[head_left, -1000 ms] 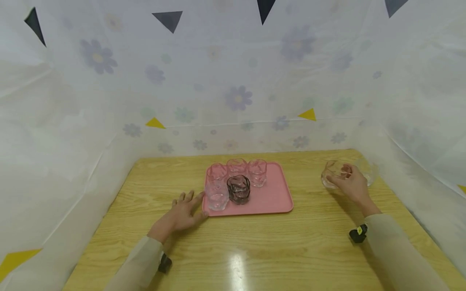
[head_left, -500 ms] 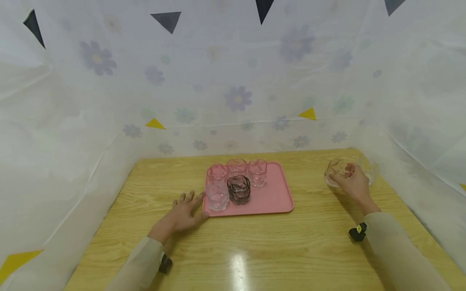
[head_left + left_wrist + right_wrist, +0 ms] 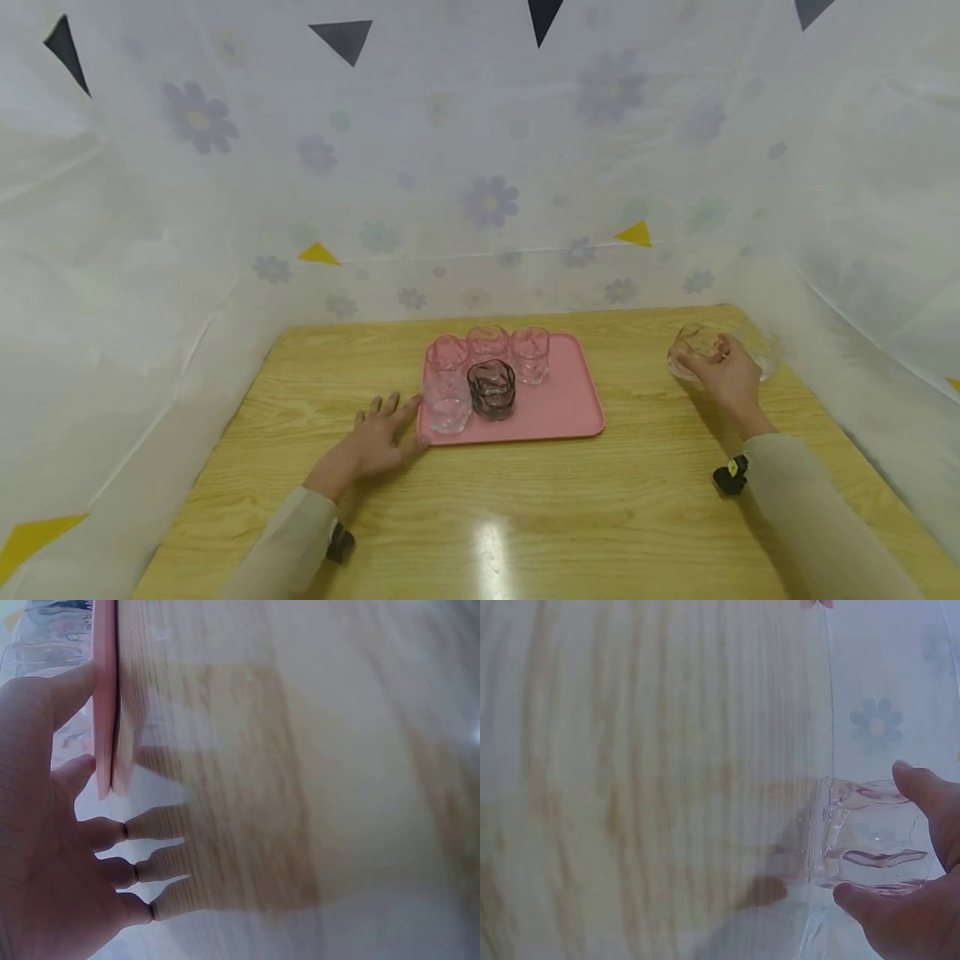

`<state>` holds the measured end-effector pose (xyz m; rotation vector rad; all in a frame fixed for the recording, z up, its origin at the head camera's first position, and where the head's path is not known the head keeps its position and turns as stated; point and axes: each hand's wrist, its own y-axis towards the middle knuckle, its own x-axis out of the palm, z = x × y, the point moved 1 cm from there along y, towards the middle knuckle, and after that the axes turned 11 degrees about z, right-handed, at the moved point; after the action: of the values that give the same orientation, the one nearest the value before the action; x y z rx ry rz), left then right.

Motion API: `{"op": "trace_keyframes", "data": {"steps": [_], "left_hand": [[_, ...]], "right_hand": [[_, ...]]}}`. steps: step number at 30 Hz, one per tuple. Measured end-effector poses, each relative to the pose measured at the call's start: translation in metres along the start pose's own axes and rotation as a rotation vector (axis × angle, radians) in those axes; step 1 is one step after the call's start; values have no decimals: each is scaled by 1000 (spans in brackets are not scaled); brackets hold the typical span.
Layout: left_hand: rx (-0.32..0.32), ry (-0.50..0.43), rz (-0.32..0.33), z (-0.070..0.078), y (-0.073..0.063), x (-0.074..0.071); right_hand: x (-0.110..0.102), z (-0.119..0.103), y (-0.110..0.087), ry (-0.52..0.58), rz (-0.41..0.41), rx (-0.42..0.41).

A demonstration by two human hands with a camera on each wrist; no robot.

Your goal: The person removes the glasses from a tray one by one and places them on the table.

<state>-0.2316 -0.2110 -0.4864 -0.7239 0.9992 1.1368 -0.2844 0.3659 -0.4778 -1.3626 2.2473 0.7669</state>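
Note:
My left hand (image 3: pixel 375 440) lies spread at the left edge of a pink tray (image 3: pixel 558 408); in the left wrist view, the thumb and one finger touch the tray's rim (image 3: pixel 106 712). At the table's far right, my right hand (image 3: pixel 729 379) grips a clear, faintly tinted glass (image 3: pixel 688 346) between thumb and fingers. The right wrist view has this glass (image 3: pixel 877 832) upright at the table surface, its wavy sides between two digits. Another clear glass (image 3: pixel 767 354) is just right of it, partly hidden by the hand.
Several tumblers stand on the tray's left and middle: a dark grey glass (image 3: pixel 492 390), a clear glass (image 3: pixel 447 404) at the front left, and clear glasses such as the back right glass (image 3: pixel 530 354). Patterned white sheeting (image 3: pixel 487 167) encloses the wooden table (image 3: pixel 585 517) at the back and sides.
My right hand and its glass have shifted slightly to the right and back over the last second. My left hand and the tray have stayed in place.

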Motion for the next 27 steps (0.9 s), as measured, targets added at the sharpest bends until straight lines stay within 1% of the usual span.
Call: {"op": "trace_keyframes", "data": {"steps": [5,12,15,17,20,23,25,27], "left_hand": [[2,0,1,0,0,-1],[20,2,11,1,0,-2],[21,4,9,1,0,-2],[22,3,8,1,0,-2],[23,-2,7,2,0,-2],[27,-11,11,2,-1,-2],[31,-15,14,2,-1,-1],[35,-13,20,2,-1,-1]], "right_hand": [[0,-1,0,-7,9,4],[-7,-5,-5,1,0,20],[-11,-7,-9,6,10,27],[-13,-9,-11,9,34,27],[-17,-14,-13,-14,95,6],[-21,-21,-14,-20,159,-43],[-23,-26,-14,-10,175,-75],[-24,-32,-15,18,168,-97]]}}
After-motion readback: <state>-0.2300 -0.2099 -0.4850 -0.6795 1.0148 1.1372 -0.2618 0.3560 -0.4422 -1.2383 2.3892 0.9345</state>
